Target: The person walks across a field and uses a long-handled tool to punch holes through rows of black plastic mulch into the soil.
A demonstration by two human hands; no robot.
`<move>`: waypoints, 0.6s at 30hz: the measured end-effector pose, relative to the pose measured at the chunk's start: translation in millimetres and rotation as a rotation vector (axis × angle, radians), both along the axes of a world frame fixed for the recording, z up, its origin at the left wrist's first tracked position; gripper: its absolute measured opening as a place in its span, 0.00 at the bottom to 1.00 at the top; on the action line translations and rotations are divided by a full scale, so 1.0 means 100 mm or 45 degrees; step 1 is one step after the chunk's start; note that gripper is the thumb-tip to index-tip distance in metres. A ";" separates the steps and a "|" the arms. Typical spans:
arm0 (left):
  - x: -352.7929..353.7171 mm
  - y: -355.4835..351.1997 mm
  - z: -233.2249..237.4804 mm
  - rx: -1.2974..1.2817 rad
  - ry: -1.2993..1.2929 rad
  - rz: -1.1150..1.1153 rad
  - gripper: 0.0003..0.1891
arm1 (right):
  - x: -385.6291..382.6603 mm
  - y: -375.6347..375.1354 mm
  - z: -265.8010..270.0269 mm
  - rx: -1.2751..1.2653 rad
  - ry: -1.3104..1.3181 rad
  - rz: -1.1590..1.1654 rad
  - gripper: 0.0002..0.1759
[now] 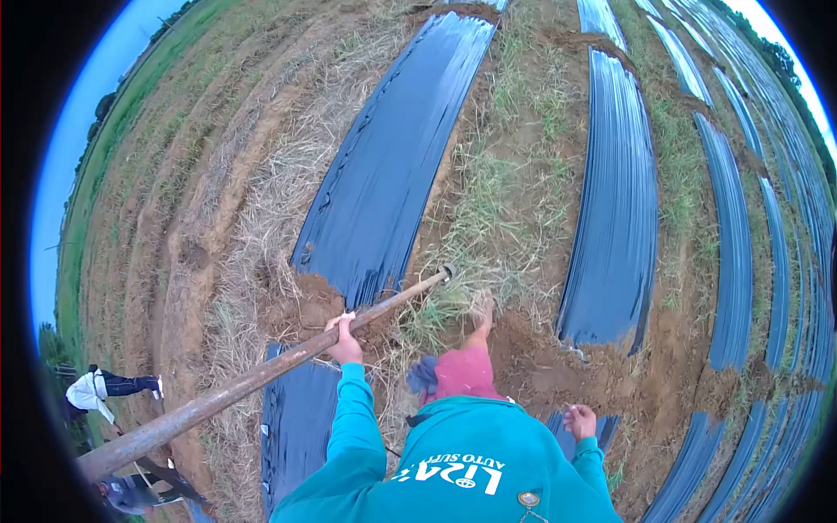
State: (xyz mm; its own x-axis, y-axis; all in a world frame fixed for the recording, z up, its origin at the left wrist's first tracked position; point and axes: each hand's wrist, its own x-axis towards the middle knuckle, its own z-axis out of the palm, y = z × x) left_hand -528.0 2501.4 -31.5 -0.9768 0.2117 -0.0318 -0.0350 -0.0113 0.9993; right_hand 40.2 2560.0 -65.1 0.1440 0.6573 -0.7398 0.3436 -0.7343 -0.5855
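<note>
My left hand [344, 338] is wrapped round a long rusty metal pole [253, 380], which runs from the lower left up to a hollow end near the middle of the view. To the right, my right hand [581, 422] hangs beside my teal shirt [462, 462] with its fingers curled in; whatever they may hold is too small to make out. A bare foot [482, 307] below a rolled pink trouser leg [466, 370] rests on grass and loose soil between two rows of black plastic sheet [392, 148].
More plastic-covered rows [615, 200] stretch ahead and to the right, broken by mounds of brown soil [545, 370]. Dry straw [279, 183] lies along the left row. At the lower left are a person in white [87, 390] and another person [131, 492] near the pole's thick end.
</note>
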 end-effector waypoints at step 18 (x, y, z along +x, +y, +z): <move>-0.88 1.17 0.34 0.384 -0.435 0.700 0.08 | -0.84 4.51 0.18 0.055 -0.139 0.293 0.06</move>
